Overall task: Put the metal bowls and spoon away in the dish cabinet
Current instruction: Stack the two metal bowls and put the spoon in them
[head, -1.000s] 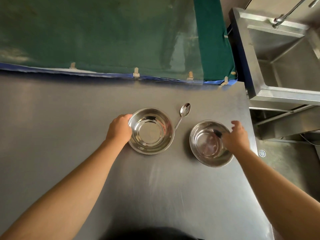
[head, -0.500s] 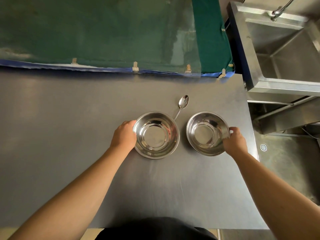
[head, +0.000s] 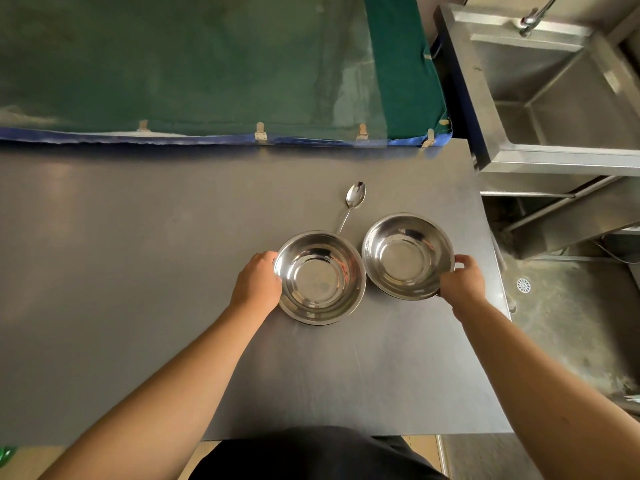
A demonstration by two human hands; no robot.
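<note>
Two shiny metal bowls sit side by side on the grey steel table (head: 138, 258). My left hand (head: 258, 280) grips the left rim of the left bowl (head: 320, 278). The right bowl (head: 407, 256) is held at its right rim by my right hand (head: 462, 282). Both bowls are empty and nearly touch each other. A metal spoon (head: 353, 200) lies on the table just behind them, its handle end hidden behind the left bowl's far rim. No dish cabinet is in view.
A green cloth (head: 194, 64) with a blue hem and clips hangs along the table's far edge. A steel sink (head: 561, 98) with a tap stands to the right, past the table's right edge. A floor drain (head: 523, 285) lies below it.
Both bowls have come toward me and closer together. My right hand shifted from inside the right bowl to its outer right rim. The spoon stayed in place.
</note>
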